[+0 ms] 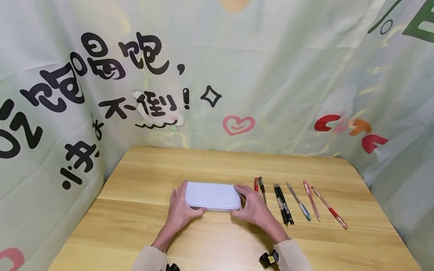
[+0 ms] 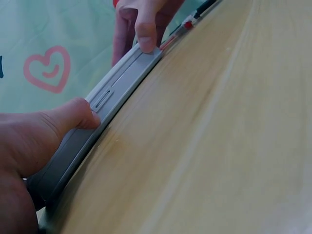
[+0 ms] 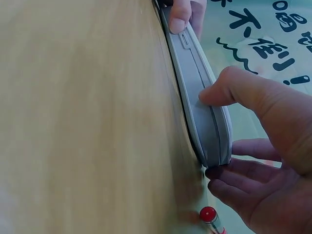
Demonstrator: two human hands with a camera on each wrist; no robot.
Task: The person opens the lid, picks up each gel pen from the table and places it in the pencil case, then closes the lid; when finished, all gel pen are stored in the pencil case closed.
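A pale lavender pencil case [image 1: 213, 195], flat and rectangular with rounded corners, lies lengthwise across the middle of the wooden table. My left hand [image 1: 182, 209] grips its left end, the thumb along the near side and the fingers around the far corner. At the opposite end my right hand [image 1: 253, 207] holds the case the same way. Both wrist views show the grey side wall, with a slim zip pull [image 2: 104, 98] on it between the two thumbs. The lid looks closed, so the inside is hidden.
Right of the case, several pens lie spread on the table [image 1: 217, 241]: a red-capped pen [image 1: 256, 184], a black pen [image 1: 262, 188], paired black pens [image 1: 284, 205], a blue-tipped pen [image 1: 299, 202], a pink pen [image 1: 312, 201] and a red-gripped pen [image 1: 330, 208]. A printed curtain [image 1: 281, 94] stands behind.
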